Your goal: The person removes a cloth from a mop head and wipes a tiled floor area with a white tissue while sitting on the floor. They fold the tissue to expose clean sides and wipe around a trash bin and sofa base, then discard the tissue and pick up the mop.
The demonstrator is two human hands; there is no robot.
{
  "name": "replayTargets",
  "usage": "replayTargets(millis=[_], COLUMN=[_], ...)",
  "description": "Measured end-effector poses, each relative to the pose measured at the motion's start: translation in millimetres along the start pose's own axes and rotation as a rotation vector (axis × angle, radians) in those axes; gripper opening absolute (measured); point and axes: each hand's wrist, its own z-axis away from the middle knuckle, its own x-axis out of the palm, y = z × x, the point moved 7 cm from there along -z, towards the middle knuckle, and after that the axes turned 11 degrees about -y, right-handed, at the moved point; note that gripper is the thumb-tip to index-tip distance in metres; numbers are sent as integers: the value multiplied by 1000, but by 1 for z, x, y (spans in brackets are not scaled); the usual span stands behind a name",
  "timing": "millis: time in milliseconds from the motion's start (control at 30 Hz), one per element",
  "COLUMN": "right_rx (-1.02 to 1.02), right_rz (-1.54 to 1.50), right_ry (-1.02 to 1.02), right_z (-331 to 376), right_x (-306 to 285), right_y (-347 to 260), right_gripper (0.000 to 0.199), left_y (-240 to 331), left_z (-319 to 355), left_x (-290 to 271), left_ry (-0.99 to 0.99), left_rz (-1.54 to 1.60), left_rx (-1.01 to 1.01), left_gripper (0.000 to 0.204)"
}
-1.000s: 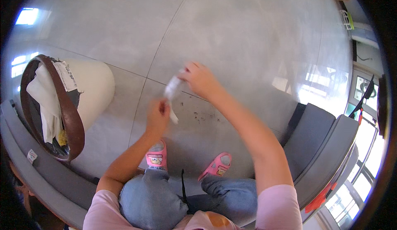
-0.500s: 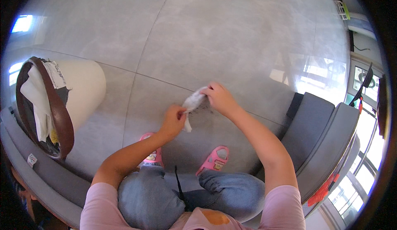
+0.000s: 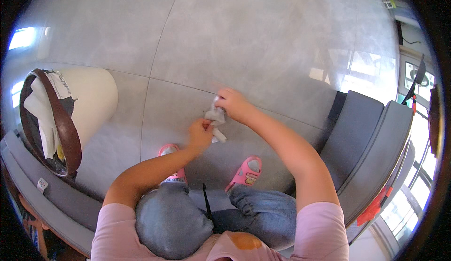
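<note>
Between my two hands hangs a crumpled white tissue [image 3: 215, 116], held just over the grey tiled floor. My left hand [image 3: 200, 132] pinches its lower left side, and a loose end dangles beneath the fingers. My right hand [image 3: 231, 103] grips the upper end, fingers closed together. Part of the tissue is hidden behind the fingers of both hands. The two hands are close together, in front of my feet in pink sandals [image 3: 246, 172].
To the left stands a cream trash bin [image 3: 94, 101] with a brown rim, white paper inside. Grey cushioned seating [image 3: 352, 134] is at the right, and a grey padded edge [image 3: 61, 204] curves along the lower left. Floor tiles [image 3: 263, 40] spread ahead.
My right hand has moved left and slightly up, closer to my left hand. The tissue, stretched out before, is now more bunched. Dark specks seen on the floor behind it are mostly covered.
</note>
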Motion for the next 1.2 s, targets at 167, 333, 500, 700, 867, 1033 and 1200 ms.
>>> replayTargets(millis=[167,333,500,700,867,1033,1200], right_rx=[189,468,528,625,761,975,1003], right_rz=[-98,-19,-48,-102,-259,-142,-82], right_ry=[124,347,463,335,484,584,514], right_z=[33,6,16,96,128,147,134], right_x=[-31,-82,-53,29,-9,-50,20], right_y=[4,52,66,-9,6,73,20], right_gripper=[19,15,14,15,22,23,27], left_y=[20,117,124,71,129,187,145], left_z=[-11,-72,-81,-15,-23,-101,-77], left_x=[9,-55,-50,-23,-4,52,53], left_ry=[-175,75,-44,-293,-334,-408,-634], left_rz=[-47,-379,-689,-796,-677,-803,-1051], left_rx=[98,379,511,494,524,649,645], left_gripper=[12,12,15,17,20,20,23])
